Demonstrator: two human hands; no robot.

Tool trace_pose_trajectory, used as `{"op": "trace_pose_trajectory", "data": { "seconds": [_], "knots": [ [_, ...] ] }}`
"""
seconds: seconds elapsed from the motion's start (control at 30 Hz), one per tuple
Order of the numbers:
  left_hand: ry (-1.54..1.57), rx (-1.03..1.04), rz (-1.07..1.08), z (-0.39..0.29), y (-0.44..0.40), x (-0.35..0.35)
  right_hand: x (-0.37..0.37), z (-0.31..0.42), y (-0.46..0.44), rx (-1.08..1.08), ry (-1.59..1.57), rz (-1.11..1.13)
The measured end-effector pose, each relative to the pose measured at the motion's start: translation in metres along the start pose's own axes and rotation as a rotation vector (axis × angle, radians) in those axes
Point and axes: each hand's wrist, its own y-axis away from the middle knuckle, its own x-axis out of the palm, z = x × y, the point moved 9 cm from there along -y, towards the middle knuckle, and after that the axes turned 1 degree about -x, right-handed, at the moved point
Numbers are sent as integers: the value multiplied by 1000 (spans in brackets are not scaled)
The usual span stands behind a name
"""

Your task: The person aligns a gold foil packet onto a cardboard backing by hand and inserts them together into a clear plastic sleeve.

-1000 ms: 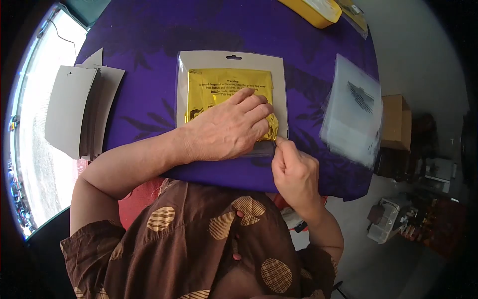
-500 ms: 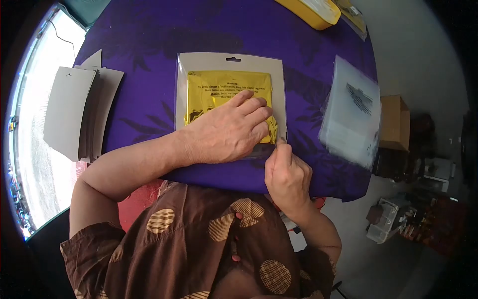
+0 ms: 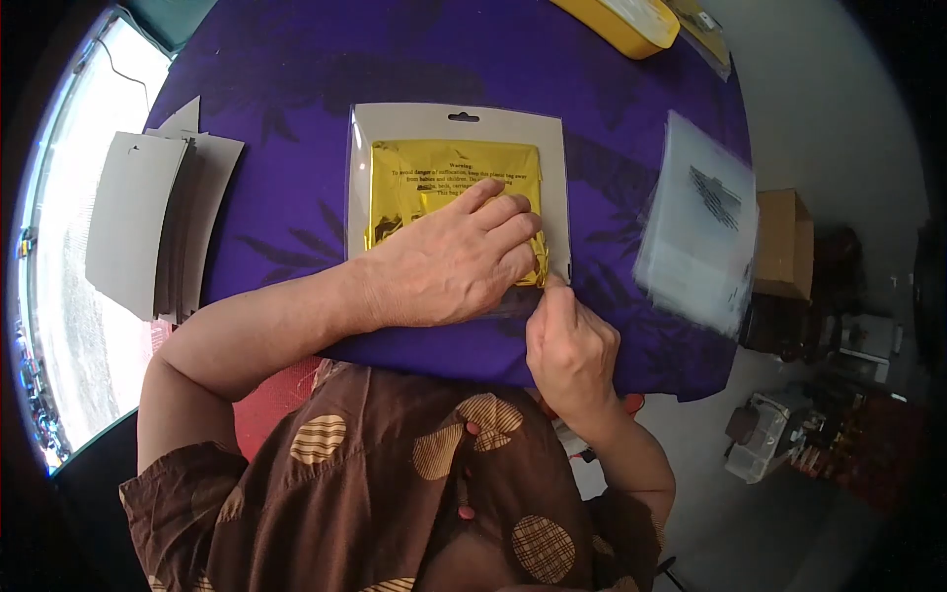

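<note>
A gold foil packet (image 3: 424, 163) with printed warning text lies on a white backing card (image 3: 513, 121) with a hang hole, inside a clear plastic bag (image 3: 357, 133). My left hand (image 3: 459, 252) rests across the packet's lower right part, fingers slightly bent and lying on it, holding nothing that I can see. My right hand (image 3: 572, 340) is closed in a pinch at the bag's lower right corner, thumb and finger together. The part between those fingertips is mostly hidden.
A stack of white cards (image 3: 133, 227) stands at the left of the purple tablecloth (image 3: 296, 59). Clear plastic bags (image 3: 695, 227) are piled at the right, with a cardboard box (image 3: 784, 242) beyond them. A yellow container (image 3: 626, 30) sits at the far edge.
Almost nothing differs. Both hands keep their places, and my right fingertips have shifted very slightly at the bag's corner.
</note>
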Motion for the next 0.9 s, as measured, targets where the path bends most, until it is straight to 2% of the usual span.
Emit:
{"op": "trace_pose_trajectory", "data": {
  "seconds": [0.43,0.63,0.9],
  "knots": [
    [35,10,22,0,0,-1,-6,-14,0,-5,-156,-11],
    [67,-27,16,4,-1,2,-7,-23,3,61,-178,56],
    [75,-37,58,3,-4,0,-15,-29,8,42,-198,93]
  ]
}}
